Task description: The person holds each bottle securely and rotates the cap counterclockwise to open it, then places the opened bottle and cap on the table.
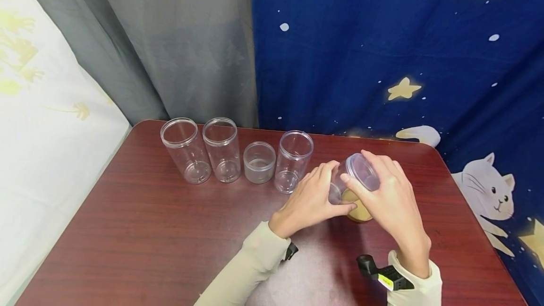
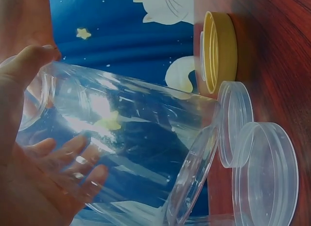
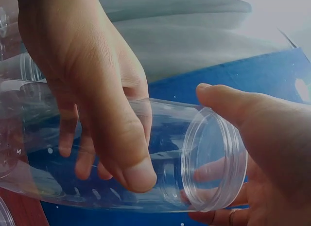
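A clear plastic jar point(image 1: 335, 187) is held tilted above the right part of the table. My left hand point(image 1: 312, 197) grips its side, thumb on the near side and fingers round the far side, as the right wrist view also shows. At the jar's upper end, my right hand point(image 1: 391, 192) holds the ridged rim point(image 3: 214, 160) between thumb and fingers. Whether a clear lid sits on that rim, I cannot tell. Below the jar lies a gold lid point(image 1: 360, 210). Two clear round pieces like lids point(image 2: 266, 175) show beside it in the left wrist view.
Left of the hands, a row stands upright: two tall clear jars point(image 1: 185, 157) point(image 1: 222, 155), a short clear jar point(image 1: 259, 164) and another tall clear jar point(image 1: 293, 164). Behind the reddish-brown table point(image 1: 170, 240) hang grey and blue curtains point(image 1: 323, 51).
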